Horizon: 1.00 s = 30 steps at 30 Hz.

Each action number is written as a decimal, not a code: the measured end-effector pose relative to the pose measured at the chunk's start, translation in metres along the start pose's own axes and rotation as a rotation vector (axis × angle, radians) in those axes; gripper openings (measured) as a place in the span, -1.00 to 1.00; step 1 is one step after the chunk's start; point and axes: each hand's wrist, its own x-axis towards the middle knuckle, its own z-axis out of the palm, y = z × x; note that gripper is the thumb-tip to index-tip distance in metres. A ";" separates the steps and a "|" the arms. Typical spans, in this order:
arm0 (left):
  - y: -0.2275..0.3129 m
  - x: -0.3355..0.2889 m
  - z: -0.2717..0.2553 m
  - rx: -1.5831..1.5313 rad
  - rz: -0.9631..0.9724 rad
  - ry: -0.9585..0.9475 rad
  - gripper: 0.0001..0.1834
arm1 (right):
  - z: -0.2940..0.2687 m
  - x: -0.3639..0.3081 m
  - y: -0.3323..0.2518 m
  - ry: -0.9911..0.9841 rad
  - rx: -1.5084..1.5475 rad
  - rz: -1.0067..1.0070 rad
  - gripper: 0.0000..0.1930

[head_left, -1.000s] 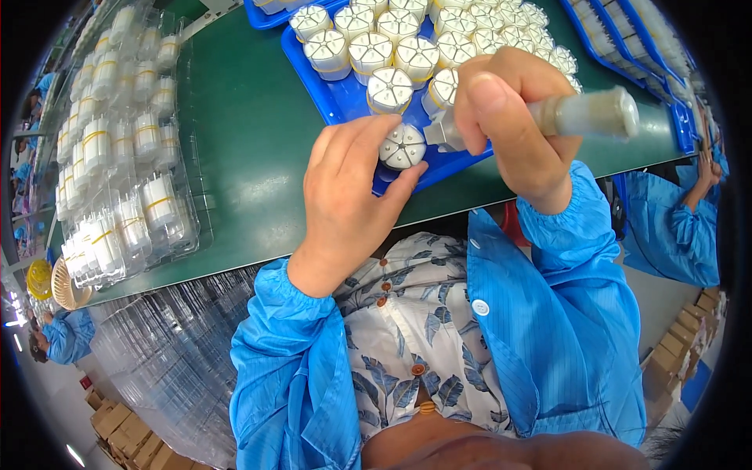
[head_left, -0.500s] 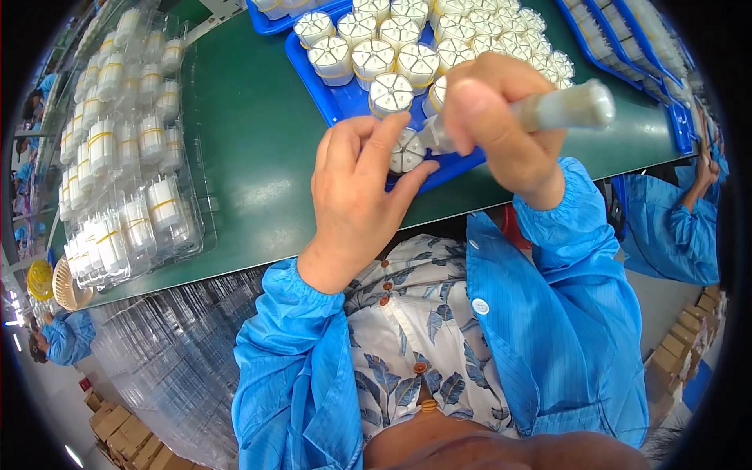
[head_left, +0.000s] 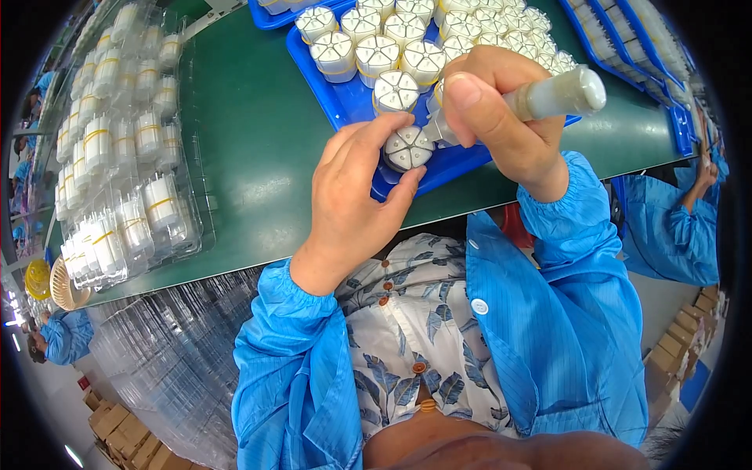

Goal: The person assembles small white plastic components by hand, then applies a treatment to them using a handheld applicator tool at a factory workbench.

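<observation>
My left hand (head_left: 350,188) curls its thumb and fingers around the sides of a round bundle (head_left: 408,149) of white wedge-topped pieces, at the near corner of a blue tray (head_left: 381,188). Gripped in my right hand (head_left: 501,117) is a thick stick-like tool (head_left: 558,95) with a pale rounded end; its other, whitish end points down to the right side of that bundle. Whether the tip touches the bundle, I cannot tell. Another white bundle (head_left: 395,92) stands just behind, with several more like it, bound by yellow bands, filling the rest of the tray.
Clear plastic trays (head_left: 125,157) of banded white bundles line the left of the green table (head_left: 258,157). Stacked blue trays (head_left: 627,47) stand at the far right. Clear packaging (head_left: 180,345) is piled below the table edge. A person in a blue sleeve (head_left: 666,227) is at the right.
The held bundle shows more of its top, and my left thumb has shifted slightly left along its near side. My right hand and the stick-like tool have moved a little left.
</observation>
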 end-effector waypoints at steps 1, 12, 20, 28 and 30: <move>0.000 0.000 0.000 -0.007 -0.004 -0.012 -0.41 | 0.000 0.000 0.001 -0.006 -0.011 -0.021 -0.76; 0.006 0.003 0.003 0.054 0.037 0.062 -0.45 | 0.002 -0.006 0.001 -0.078 -0.215 -0.083 -0.74; 0.000 -0.004 0.007 0.204 0.030 0.113 -0.47 | 0.001 -0.005 -0.006 0.066 0.005 -0.025 -0.71; 0.000 -0.004 0.003 0.086 -0.024 0.059 -0.43 | 0.003 0.001 0.005 -0.014 -0.091 -0.059 -0.71; 0.000 -0.003 0.003 0.090 -0.018 0.055 -0.42 | 0.004 0.000 0.007 -0.016 -0.108 -0.066 -0.72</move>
